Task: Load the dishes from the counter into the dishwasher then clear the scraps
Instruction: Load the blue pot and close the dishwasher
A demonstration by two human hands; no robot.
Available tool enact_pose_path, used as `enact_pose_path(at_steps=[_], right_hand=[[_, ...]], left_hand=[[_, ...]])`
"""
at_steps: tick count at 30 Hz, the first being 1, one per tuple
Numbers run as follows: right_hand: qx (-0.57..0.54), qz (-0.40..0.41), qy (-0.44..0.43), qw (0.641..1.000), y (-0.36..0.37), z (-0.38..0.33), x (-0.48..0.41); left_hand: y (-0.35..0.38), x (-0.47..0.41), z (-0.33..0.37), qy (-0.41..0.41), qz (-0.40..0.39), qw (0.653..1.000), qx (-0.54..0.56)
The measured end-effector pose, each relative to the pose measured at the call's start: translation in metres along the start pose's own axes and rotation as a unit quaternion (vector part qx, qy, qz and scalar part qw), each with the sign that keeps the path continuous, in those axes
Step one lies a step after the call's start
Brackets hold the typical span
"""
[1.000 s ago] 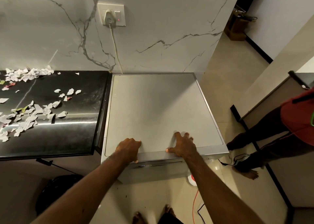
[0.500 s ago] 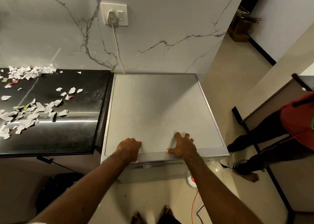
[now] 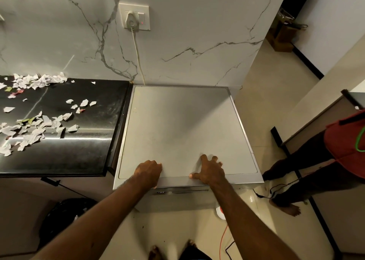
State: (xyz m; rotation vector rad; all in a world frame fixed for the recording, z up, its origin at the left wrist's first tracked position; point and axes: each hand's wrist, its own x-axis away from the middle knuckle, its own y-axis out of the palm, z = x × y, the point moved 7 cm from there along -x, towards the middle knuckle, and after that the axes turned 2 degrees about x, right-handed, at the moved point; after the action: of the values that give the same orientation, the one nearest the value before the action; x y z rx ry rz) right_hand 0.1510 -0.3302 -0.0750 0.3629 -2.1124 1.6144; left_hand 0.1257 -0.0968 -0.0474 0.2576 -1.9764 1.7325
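Note:
The grey dishwasher stands against the marble wall with its door closed; its control strip shows just below the top's front edge. My left hand rests on the front left of the top with its fingers curled under. To its right, my right hand lies flat on the top with fingers spread. Torn paper scraps are scattered over the black counter on the left. No dishes are in view.
A plug and cord run down the wall behind the dishwasher. A black bag sits on the floor under the counter. Another person's legs stand at the right, with cables on the floor.

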Motion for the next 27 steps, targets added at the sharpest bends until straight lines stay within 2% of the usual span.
enact_pose_path(at_steps=[14, 23, 27], right_hand=[[0.030, -0.001, -0.013, 0.999, 0.003, 0.001, -0.002], [0.018, -0.022, -0.016, 0.999, 0.010, 0.001, 0.006], [-0.003, -0.025, -0.061, 0.998, 0.010, -0.013, 0.009]], left_hand=[[-0.001, 0.009, 0.007, -0.037, -0.008, 0.999, 0.000], [0.012, 0.016, 0.000, -0.055, -0.015, 0.996, 0.071], [0.012, 0.024, -0.001, -0.070, -0.013, 0.987, 0.145]])
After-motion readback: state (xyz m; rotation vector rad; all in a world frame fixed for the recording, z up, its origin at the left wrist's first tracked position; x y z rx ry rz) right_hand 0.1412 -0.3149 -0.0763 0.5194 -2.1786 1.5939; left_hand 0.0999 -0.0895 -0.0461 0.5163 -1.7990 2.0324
